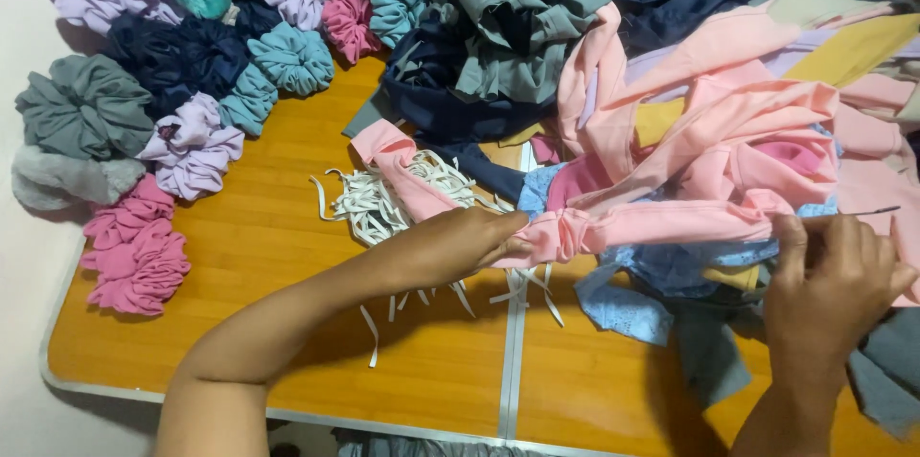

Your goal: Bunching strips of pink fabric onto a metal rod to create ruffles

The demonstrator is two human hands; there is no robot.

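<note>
My left hand [458,244] pinches the bunched end of a pink fabric tube [661,223] that stretches across the wooden table [278,237]. My right hand [836,277] grips the tube's other end together with a thin metal pin [877,212] that sticks out to the right. The fabric is gathered into ruffles just beside my left fingers. A heap of white elastic strips [379,203] lies right behind my left hand, with a few strips trailing under my wrist.
Finished scrunchies in lilac [192,146], teal [287,57], navy [182,53], grey [81,104] and pink [134,251] line the table's left and back. A big pile of pink, navy, grey and yellow fabric [728,83] fills the right. Blue lace scraps [623,308] lie under the tube.
</note>
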